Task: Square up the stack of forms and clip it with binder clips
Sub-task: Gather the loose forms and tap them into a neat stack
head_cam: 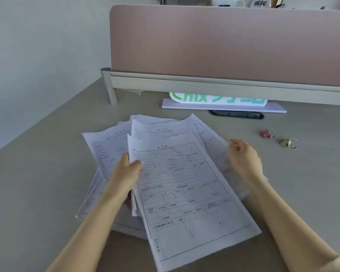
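Note:
A loose, fanned pile of printed forms (185,185) lies on the grey desk, its sheets skewed at different angles. My left hand (128,171) grips the left edge of the top sheets, thumb on top. Over the pile's right edge my right hand (243,158) hovers with fingers apart and holds nothing. A red binder clip (266,133) and a green-gold binder clip (287,143) lie on the desk to the right of the pile, apart from both hands.
A pink partition screen (230,42) on a metal rail closes off the back of the desk. Below it lie a white sign with green letters (220,101) and a dark cable slot (237,114). The desk's left edge (37,124) runs diagonally.

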`<state>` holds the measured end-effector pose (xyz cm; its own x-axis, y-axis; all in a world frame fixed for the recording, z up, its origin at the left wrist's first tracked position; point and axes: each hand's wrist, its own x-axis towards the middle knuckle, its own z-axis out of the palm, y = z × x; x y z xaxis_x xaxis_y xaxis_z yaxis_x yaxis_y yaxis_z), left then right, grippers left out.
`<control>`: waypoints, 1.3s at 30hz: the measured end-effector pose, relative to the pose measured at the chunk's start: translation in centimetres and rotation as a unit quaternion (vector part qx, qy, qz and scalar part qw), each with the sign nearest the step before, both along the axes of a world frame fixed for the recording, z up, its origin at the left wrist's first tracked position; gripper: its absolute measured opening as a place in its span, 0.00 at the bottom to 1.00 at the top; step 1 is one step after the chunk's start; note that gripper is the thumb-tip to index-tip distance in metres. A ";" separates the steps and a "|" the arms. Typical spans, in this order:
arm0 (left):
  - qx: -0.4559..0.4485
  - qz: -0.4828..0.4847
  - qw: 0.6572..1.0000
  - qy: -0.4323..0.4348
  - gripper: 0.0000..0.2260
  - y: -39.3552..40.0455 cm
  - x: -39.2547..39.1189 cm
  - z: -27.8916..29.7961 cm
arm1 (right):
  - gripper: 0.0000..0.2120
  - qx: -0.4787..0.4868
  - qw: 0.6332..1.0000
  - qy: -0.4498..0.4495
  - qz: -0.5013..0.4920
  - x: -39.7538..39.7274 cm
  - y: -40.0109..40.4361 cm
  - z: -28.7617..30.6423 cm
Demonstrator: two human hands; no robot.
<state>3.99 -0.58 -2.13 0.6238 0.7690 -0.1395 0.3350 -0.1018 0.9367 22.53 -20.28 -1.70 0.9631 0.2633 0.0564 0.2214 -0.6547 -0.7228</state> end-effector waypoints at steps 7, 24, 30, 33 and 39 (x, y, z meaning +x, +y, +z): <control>0.038 0.019 0.998 -0.041 0.17 -1.5 0.1 0.1 | 0.12 0.030 0.996 0.067 0.046 -2.2 -1.1 1.2; 0.219 0.113 0.949 0.197 0.32 4.7 -3.0 -0.8 | 0.11 0.075 0.981 0.126 0.125 -3.1 -1.0 0.2; 0.300 0.013 0.911 0.282 0.29 4.8 -3.1 -1.8 | 0.12 0.143 0.975 0.148 0.088 -3.2 -0.9 0.5; 0.302 -0.045 0.920 0.246 0.26 4.2 -2.6 -1.8 | 0.22 0.116 0.976 0.160 0.097 -3.6 -0.8 0.6; 0.190 0.019 0.981 0.013 0.10 3.0 -2.5 -0.2 | 0.08 0.074 0.961 0.198 0.176 -3.9 -0.7 1.0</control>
<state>1.50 2.40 -2.34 0.5940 0.7910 0.1469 0.3682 -0.4296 0.8246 18.58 -20.99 -0.72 0.7694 0.5945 -0.2335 0.0992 -0.4724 -0.8758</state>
